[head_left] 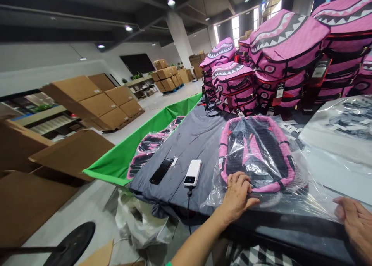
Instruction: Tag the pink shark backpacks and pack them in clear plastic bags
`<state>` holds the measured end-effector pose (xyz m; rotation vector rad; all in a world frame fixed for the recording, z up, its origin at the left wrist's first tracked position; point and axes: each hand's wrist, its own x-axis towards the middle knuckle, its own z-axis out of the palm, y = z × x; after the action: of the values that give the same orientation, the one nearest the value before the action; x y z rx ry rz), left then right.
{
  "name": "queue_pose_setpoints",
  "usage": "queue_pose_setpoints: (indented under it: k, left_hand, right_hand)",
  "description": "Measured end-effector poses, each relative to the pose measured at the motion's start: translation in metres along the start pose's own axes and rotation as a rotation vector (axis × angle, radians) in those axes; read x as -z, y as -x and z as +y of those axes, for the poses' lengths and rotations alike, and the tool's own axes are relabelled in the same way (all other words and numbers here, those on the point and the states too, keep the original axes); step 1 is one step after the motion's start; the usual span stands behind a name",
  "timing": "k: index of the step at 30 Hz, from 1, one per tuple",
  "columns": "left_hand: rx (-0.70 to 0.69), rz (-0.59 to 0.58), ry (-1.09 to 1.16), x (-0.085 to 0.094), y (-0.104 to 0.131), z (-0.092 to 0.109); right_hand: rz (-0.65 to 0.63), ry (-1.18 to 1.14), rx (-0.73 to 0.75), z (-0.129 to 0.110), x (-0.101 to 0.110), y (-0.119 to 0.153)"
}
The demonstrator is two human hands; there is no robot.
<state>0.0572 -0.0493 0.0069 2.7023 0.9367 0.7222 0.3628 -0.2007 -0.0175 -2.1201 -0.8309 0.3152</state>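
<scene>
The left hand [236, 196] lies on the near end of a pink backpack [257, 151] that sits inside a clear plastic bag [293, 198], fingers curled loosely over the bag's edge, pressing on it rather than pinching. The backpack lies flat on the gray-covered bench [192, 142], near its front edge and right of centre. The right hand [356, 223] rests at the bag's open, loose end on the right, fingers spread a little; it is cut off by the frame's edge, so whether it grips the film cannot be told. Glare and wrinkles in the plastic hide much of the backpack's surface.

Left of the bag lie a white power bank [193, 173], its cable dropping over the bench front, and a black phone [161, 170]. Behind, a stack of pink backpacks [279, 52] with a shark-mouth print rises at the bench's far side, partly cut off at the right. More plastic bags [343, 126] lie flat at the right; their print is too blurred to read. A green bin [128, 149] beside the bench holds bagged backpacks, mostly hidden by its wall. Cardboard boxes [95, 101] stand on the floor beyond.
</scene>
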Motion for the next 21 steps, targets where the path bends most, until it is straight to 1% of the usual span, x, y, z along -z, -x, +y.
queue_pose_setpoints:
  k: [4,5,7,9,10,12,16,18,21]
  left_hand:
    - [0.101,0.019,-0.295,-0.003,0.003,0.003]
    - [0.092,0.035,-0.349,-0.004,0.005,0.003]
    - [0.020,0.079,-0.381,-0.006,0.008,0.003]
    - [-0.050,0.117,-0.349,-0.007,0.012,0.002]
    - [-0.062,0.121,-0.317,-0.006,0.014,0.001]
    - [-0.037,0.094,-0.215,-0.003,0.018,-0.001]
    - [0.062,-0.012,0.025,0.008,0.020,-0.005]
    - [0.073,-0.029,0.055,0.011,0.019,-0.008]
    - [0.027,-0.002,0.001,0.009,0.012,-0.011]
  right_hand:
    - [0.043,-0.072,-0.054,-0.003,-0.001,0.001]
    - [0.045,-0.088,-0.060,-0.002,-0.002,0.001]
    - [0.049,-0.122,-0.063,0.002,-0.005,-0.001]
    - [0.058,-0.149,-0.074,0.007,-0.008,-0.002]
    - [0.062,-0.154,-0.085,0.009,-0.009,-0.002]
    - [0.074,-0.154,-0.101,0.012,-0.010,-0.003]
    - [0.083,-0.145,-0.075,0.014,-0.010,-0.003]
    - [0.107,-0.139,-0.080,0.013,-0.012,-0.004]
    - [0.146,-0.211,-0.129,0.014,-0.015,-0.006]
